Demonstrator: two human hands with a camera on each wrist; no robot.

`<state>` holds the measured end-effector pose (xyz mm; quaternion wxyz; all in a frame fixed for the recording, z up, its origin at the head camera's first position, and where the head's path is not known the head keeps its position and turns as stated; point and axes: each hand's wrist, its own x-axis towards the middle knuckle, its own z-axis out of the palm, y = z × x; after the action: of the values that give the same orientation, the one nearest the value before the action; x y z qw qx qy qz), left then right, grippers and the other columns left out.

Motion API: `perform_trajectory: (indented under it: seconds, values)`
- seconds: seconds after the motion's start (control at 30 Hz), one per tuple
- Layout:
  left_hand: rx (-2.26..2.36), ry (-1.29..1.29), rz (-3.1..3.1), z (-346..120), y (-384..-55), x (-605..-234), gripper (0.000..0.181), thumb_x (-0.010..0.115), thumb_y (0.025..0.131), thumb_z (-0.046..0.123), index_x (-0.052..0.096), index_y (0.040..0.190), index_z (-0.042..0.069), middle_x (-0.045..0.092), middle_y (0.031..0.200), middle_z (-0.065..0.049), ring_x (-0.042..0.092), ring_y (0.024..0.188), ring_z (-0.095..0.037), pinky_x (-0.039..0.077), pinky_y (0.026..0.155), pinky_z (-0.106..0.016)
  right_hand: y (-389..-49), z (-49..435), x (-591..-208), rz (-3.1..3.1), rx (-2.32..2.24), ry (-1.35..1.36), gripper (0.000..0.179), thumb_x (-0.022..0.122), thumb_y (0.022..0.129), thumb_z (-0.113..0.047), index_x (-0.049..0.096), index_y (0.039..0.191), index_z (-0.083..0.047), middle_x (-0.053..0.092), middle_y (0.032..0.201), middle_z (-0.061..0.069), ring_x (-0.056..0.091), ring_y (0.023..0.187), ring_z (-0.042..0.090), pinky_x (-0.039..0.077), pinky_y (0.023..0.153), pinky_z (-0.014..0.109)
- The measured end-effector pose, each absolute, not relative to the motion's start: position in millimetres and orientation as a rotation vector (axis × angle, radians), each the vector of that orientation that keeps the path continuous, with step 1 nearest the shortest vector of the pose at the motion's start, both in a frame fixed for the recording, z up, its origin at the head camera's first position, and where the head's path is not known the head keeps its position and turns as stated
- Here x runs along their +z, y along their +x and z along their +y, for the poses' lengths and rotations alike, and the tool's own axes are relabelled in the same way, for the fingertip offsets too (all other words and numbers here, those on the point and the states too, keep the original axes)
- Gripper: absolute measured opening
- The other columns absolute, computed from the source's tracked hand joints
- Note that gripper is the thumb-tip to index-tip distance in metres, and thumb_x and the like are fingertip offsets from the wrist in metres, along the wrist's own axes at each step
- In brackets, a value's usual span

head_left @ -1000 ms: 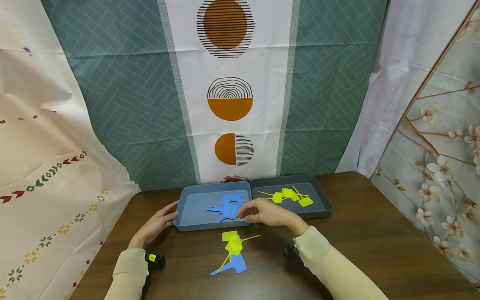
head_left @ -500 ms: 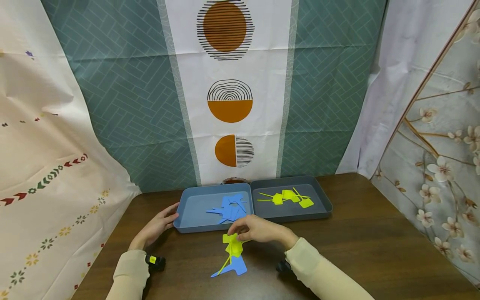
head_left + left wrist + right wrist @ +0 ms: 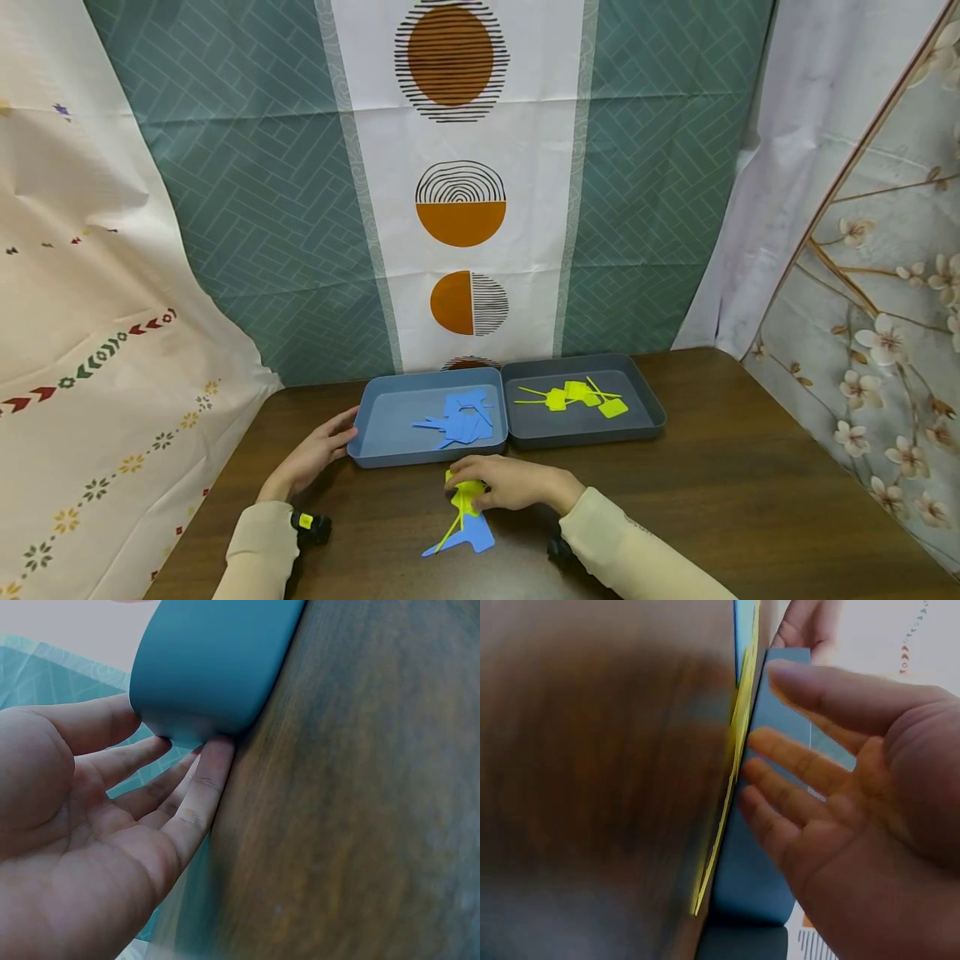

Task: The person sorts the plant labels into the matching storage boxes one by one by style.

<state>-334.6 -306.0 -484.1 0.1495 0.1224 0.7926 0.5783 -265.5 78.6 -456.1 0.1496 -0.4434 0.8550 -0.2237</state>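
Observation:
My left hand (image 3: 317,454) rests its fingertips against the left end of the blue tray (image 3: 390,457); the left wrist view shows the fingers nearly straight against the tray's wall (image 3: 210,667). My right hand (image 3: 517,482) hovers over the yellow tags (image 3: 465,502) with thin tails in front of that tray. In the right wrist view its fingers are loosely bent and spread, close to the yellow tags (image 3: 735,742) with no grip visible. The hand hides part of these tags. Partly under them lies a blue T-shaped label with a pointed end (image 3: 477,533).
Several blue labels (image 3: 461,421) lie inside the blue tray. A dark grey tray (image 3: 648,408) adjoins it on the right, holding several yellow tags (image 3: 577,392). Both stand at the back of the brown wooden table (image 3: 720,500), before a patterned cloth (image 3: 645,208).
My right hand has moved from above the blue tray's right front edge toward me, down to the yellow tags on the table. The left hand has stayed at the tray.

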Motion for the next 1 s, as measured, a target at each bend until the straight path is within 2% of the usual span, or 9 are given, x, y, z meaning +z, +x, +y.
perform_trajectory:
  seconds: [0.13, 0.3, 0.53, 0.67, 0.87, 1.0]
  values:
    - [1.664, 0.359, 2.274, -305.7, -334.5, -483.7, 0.063, 0.043, 0.114, 0.019, 0.012, 0.167, 0.003, 0.013, 0.169, -0.028, 0.023, 0.153, -0.046, 0.030, 0.121, -0.058, -264.6, 77.2, -458.0, 2.498, -0.609, -1.278, 0.040, 0.069, 0.101, -0.008, 0.066, 0.140, -0.017, 0.052, 0.151, 0.002, 0.049, 0.138, 0.016, 0.044, 0.113, 0.031]
    - [1.658, 0.353, 2.283, -305.0, -333.3, -482.2, 0.063, 0.042, 0.114, 0.019, 0.012, 0.166, 0.002, 0.013, 0.169, -0.028, 0.023, 0.153, -0.046, 0.031, 0.121, -0.056, -265.1, 76.3, -461.1, 2.547, -0.633, -1.303, 0.038, 0.075, 0.094, -0.001, 0.073, 0.129, -0.017, 0.061, 0.130, -0.006, 0.053, 0.120, 0.007, 0.047, 0.105, 0.025]
    - [1.649, 0.344, 2.300, -304.1, -331.9, -481.0, 0.062, 0.041, 0.114, 0.019, 0.012, 0.166, 0.002, 0.016, 0.168, -0.028, 0.027, 0.152, -0.045, 0.036, 0.119, -0.051, -264.7, 75.8, -463.0, 2.609, -0.600, -1.353, 0.037, 0.079, 0.090, 0.000, 0.076, 0.122, -0.018, 0.062, 0.113, -0.009, 0.053, 0.106, 0.005, 0.048, 0.096, 0.020]
    - [1.651, 0.338, 2.299, -304.1, -331.5, -480.9, 0.062, 0.041, 0.114, 0.019, 0.012, 0.166, 0.002, 0.016, 0.168, -0.028, 0.028, 0.152, -0.045, 0.036, 0.119, -0.051, -264.6, 75.5, -462.7, 2.617, -0.585, -1.354, 0.038, 0.079, 0.090, 0.000, 0.076, 0.123, -0.017, 0.062, 0.114, -0.008, 0.053, 0.106, 0.005, 0.048, 0.096, 0.019]
    - [1.654, 0.346, 2.291, -304.0, -331.8, -480.6, 0.062, 0.041, 0.114, 0.018, 0.012, 0.166, 0.002, 0.015, 0.168, -0.028, 0.026, 0.152, -0.045, 0.032, 0.121, -0.054, -263.7, 75.3, -462.4, 2.625, -0.512, -1.360, 0.039, 0.076, 0.094, -0.004, 0.074, 0.130, -0.020, 0.061, 0.127, -0.007, 0.052, 0.116, 0.009, 0.046, 0.103, 0.024]
    - [1.656, 0.343, 2.287, -303.9, -331.8, -480.5, 0.062, 0.041, 0.114, 0.018, 0.012, 0.166, 0.002, 0.015, 0.168, -0.028, 0.026, 0.153, -0.045, 0.031, 0.121, -0.055, -263.5, 75.4, -463.4, 2.627, -0.480, -1.366, 0.040, 0.074, 0.095, -0.005, 0.073, 0.131, -0.022, 0.060, 0.128, -0.008, 0.050, 0.115, 0.008, 0.044, 0.102, 0.025]
